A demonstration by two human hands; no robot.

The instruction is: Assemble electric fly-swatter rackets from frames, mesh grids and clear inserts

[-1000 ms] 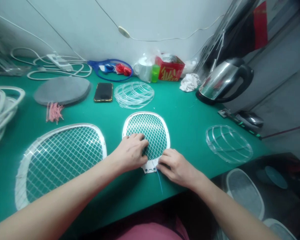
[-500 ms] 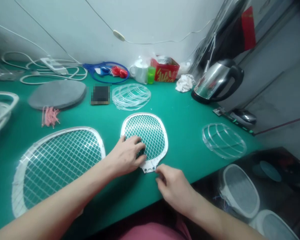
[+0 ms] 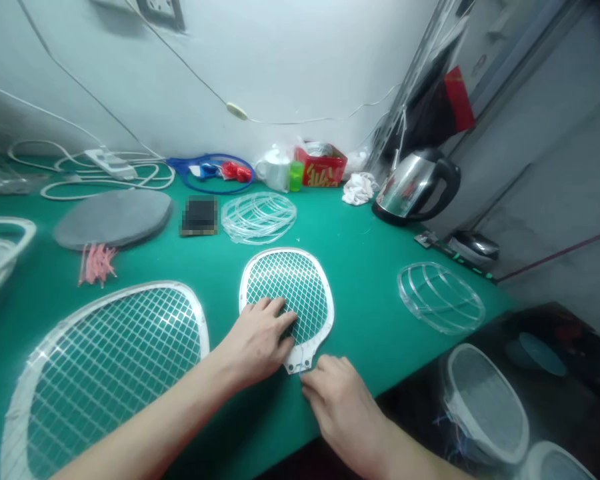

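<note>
A white-rimmed mesh racket frame (image 3: 300, 293) lies flat on the green mat (image 3: 365, 293), its notched tab pointing towards me. My left hand (image 3: 257, 343) rests on the lower left of its mesh with the fingers spread. My right hand (image 3: 337, 413) sits just below the tab, fingertips curled against its edge. Those fingertips hide whether a thin wire lies there. To the left, a larger white-rimmed mesh frame (image 3: 105, 380) lies close to my left forearm.
Along the mat lie a grey oval pad (image 3: 113, 219), pink wire bits (image 3: 97, 265), a blurred phone (image 3: 199, 215), clear plastic rings (image 3: 259, 218), a clear ribbed grille (image 3: 440, 298) and a steel kettle (image 3: 415, 187). Below the mat's right edge stand white mesh frames (image 3: 483, 403).
My right hand has moved left and now sits under the tab. The blue wire seen earlier no longer shows. The whole scene sits lower in view as my head tilts up.
</note>
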